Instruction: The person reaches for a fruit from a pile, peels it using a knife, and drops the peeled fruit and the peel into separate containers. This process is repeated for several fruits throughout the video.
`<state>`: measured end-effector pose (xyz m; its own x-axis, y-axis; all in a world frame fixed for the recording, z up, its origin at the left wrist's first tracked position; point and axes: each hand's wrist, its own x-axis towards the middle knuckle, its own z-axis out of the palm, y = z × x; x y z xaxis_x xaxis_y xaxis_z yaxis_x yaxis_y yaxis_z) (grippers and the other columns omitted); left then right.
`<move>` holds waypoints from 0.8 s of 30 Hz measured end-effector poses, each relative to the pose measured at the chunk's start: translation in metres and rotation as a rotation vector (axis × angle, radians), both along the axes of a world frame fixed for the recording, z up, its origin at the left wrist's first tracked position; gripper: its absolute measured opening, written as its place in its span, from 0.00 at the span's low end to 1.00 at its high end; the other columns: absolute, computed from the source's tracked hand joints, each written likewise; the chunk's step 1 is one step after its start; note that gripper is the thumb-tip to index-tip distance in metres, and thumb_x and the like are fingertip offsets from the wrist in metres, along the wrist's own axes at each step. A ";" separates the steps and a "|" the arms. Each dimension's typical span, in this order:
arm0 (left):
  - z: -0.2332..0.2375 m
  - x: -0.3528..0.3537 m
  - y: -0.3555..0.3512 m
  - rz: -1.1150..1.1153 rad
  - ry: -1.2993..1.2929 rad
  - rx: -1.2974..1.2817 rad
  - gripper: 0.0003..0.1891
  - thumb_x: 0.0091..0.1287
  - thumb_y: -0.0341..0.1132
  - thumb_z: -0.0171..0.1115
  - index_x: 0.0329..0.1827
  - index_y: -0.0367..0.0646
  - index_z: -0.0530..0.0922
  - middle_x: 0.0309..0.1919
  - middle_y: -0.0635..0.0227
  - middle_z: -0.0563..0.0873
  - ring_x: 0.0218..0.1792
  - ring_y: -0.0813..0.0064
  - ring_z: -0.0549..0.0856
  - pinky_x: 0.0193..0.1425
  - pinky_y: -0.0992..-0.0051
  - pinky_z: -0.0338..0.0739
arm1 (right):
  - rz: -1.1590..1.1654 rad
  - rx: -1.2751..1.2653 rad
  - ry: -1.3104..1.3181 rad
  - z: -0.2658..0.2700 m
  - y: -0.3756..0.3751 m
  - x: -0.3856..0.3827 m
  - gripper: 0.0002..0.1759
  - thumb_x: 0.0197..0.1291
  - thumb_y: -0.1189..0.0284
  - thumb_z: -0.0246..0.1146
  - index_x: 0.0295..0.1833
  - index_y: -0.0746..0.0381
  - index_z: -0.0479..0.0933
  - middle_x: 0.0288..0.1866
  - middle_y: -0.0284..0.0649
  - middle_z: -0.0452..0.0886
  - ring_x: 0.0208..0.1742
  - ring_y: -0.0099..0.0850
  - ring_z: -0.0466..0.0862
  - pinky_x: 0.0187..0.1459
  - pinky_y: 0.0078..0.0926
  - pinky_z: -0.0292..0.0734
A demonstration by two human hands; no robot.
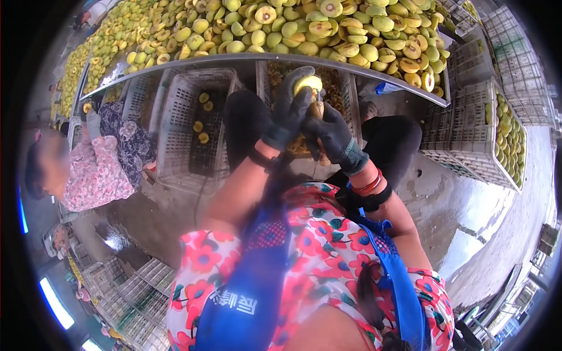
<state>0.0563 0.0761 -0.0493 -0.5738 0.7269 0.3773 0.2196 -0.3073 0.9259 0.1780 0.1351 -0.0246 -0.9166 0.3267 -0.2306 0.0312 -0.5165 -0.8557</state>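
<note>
My left hand [287, 111], in a dark glove, is closed around a yellow peach half [309, 83] just in front of the metal table's edge. Close beside it, my right hand [332, 136], also gloved, grips a small tool with a wooden handle [318, 109]. The tool's tip meets the fruit, and its exact shape is hidden by fingers and fruit. Under both hands, between my knees, stands a crate [350, 96] holding brownish-yellow scraps.
A metal-edged table [281, 57] bears a heap of halved green-yellow peaches [287, 29]. To the left, a plastic crate [170, 128] contains several halves. A full crate [468, 143] stands at right on wet floor. At far left sits a co-worker [99, 169] in a floral top.
</note>
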 end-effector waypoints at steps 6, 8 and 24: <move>0.008 0.006 -0.005 -0.021 -0.059 -0.011 0.23 0.69 0.46 0.50 0.60 0.38 0.67 0.53 0.59 0.74 0.50 0.69 0.77 0.53 0.71 0.74 | 0.072 -0.099 -0.030 0.014 0.009 0.003 0.10 0.58 0.73 0.57 0.43 0.66 0.70 0.23 0.35 0.73 0.13 0.23 0.72 0.13 0.18 0.67; -0.002 0.001 -0.002 -0.017 -0.015 0.000 0.23 0.69 0.47 0.49 0.60 0.39 0.67 0.53 0.59 0.74 0.49 0.70 0.78 0.53 0.71 0.74 | 0.103 -0.110 -0.081 0.018 0.011 0.003 0.09 0.58 0.73 0.57 0.42 0.66 0.70 0.23 0.35 0.73 0.14 0.22 0.73 0.12 0.18 0.66; 0.016 -0.002 -0.007 -0.113 -0.493 -0.072 0.26 0.69 0.54 0.47 0.58 0.42 0.69 0.44 0.61 0.79 0.40 0.72 0.80 0.44 0.74 0.77 | 0.289 -0.042 -0.062 0.007 0.019 -0.006 0.10 0.58 0.75 0.57 0.45 0.66 0.69 0.20 0.34 0.72 0.13 0.22 0.73 0.12 0.19 0.65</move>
<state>0.0541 0.0688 -0.0335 -0.5872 0.8089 0.0281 -0.2798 -0.2355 0.9307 0.1723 0.1545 -0.0177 -0.9541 0.0437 -0.2963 0.2330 -0.5133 -0.8260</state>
